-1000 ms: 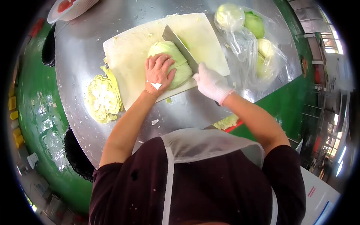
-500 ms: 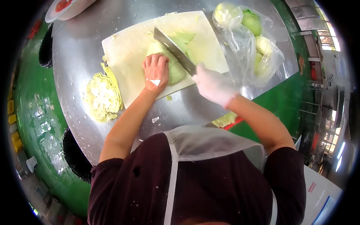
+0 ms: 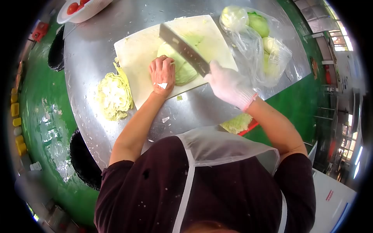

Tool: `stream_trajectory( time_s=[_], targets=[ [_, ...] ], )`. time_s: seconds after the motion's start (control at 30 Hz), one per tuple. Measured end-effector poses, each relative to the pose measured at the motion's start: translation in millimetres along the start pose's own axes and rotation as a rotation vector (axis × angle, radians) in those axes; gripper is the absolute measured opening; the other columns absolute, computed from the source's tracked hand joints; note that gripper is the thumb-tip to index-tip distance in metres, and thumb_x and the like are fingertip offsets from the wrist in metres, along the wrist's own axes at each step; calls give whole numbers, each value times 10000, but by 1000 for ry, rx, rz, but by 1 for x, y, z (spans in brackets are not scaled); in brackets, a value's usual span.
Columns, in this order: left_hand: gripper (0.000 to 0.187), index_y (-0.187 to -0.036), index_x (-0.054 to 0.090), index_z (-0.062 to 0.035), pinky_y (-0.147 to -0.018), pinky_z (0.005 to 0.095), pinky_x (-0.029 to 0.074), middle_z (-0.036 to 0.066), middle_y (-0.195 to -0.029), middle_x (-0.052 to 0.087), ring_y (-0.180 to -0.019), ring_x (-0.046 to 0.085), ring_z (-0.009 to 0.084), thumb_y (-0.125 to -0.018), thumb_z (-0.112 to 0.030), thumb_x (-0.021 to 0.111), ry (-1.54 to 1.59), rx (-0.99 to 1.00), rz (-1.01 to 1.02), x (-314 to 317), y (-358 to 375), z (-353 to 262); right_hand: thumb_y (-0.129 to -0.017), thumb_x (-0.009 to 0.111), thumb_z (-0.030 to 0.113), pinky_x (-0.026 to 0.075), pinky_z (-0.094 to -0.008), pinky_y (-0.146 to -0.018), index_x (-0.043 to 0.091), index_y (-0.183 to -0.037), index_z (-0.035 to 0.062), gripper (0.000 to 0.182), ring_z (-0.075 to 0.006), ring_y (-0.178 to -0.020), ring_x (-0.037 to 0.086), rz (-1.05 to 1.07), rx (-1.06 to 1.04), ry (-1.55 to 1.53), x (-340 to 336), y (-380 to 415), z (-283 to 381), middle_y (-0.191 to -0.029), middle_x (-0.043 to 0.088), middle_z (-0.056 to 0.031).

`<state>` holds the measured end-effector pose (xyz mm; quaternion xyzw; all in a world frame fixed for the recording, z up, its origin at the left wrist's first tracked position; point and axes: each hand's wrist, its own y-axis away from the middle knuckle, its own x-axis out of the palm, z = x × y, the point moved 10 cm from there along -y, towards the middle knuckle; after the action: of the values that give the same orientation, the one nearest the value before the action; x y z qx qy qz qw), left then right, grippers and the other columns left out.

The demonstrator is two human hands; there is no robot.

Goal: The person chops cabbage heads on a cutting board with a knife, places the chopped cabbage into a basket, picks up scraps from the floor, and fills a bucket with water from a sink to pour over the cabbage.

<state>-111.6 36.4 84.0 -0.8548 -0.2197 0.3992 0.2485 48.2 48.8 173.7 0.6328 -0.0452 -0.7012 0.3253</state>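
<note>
My left hand, bare with a white patch on its back, presses curled fingers onto the left side of a pale green cabbage piece. The piece lies on a white cutting board. In a white glove, my right hand grips a broad-bladed knife by its handle. The blade slants up and left above the cabbage and partly covers it; whether it touches cannot be seen. Left of the board sits a cut cabbage with its layered inside showing.
A clear plastic bag of whole cabbages lies right of the board on the metal table. A white bowl with tomatoes stands at the back left. Cabbage leaf shows in a red container near the front edge. Black-lined bins flank the table's left.
The knife and right hand have shifted slightly right, with the blade turned to show more of its flat side. My left hand stays on the cabbage. The view has shifted a little.
</note>
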Motion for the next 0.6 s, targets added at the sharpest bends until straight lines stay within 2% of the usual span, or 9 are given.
stream_trajectory(
  time_s=[0.13,0.23,0.37,0.43,0.5,0.53,0.6],
  targets=[
    [201,-1047,570,-95,-932,464,359,111,-1143,552,-1087,482,340,-848,-84,593,-30,-60,87,24,-1,7,-966,464,251,467,-520,-697,430,-1025,7,254,-430,-795,633,79,-42,84,29,-14,-7,-810,638,-245],
    [203,-1039,566,-98,-914,463,367,79,-1124,561,-1092,489,325,-844,-113,623,-64,-71,119,28,0,7,-965,469,234,469,-514,-698,434,-1036,8,239,-425,-800,633,93,-18,-19,64,-53,-9,-809,635,-244],
    [186,-1031,573,-100,-907,452,377,74,-1114,562,-1079,497,322,-855,-131,624,-57,-35,99,27,0,2,-941,410,163,490,-502,-749,466,-1070,4,212,-414,-857,642,-7,-69,-57,69,-65,-11,-873,652,-239],
    [156,-1019,584,-86,-893,450,395,104,-1093,574,-1039,497,335,-864,-75,601,-3,0,69,19,-2,-2,-945,425,171,489,-505,-750,465,-1061,9,204,-413,-863,642,-9,-74,-18,62,-63,-8,-879,657,-230],
    [171,-1019,583,-82,-890,450,408,104,-1093,575,-1032,499,335,-854,-46,607,90,48,15,7,1,-1,-960,457,236,477,-502,-714,450,-1039,4,245,-422,-817,633,-68,-47,-63,46,-49,-7,-811,633,-243],
    [183,-1017,579,-74,-887,450,422,115,-1088,569,-1017,500,345,-848,-11,606,15,47,-12,-5,4,-1,-968,473,269,471,-501,-696,443,-1028,2,275,-427,-794,628,-82,-34,-89,38,-39,-3,-778,621,-250],
    [187,-1016,579,-71,-885,449,423,122,-1084,564,-1012,499,349,-841,-12,606,24,25,-25,-10,17,8,-948,459,209,480,-511,-716,455,-1037,13,216,-422,-834,634,0,3,-56,16,-14,9,-853,643,-235]
  ],
)
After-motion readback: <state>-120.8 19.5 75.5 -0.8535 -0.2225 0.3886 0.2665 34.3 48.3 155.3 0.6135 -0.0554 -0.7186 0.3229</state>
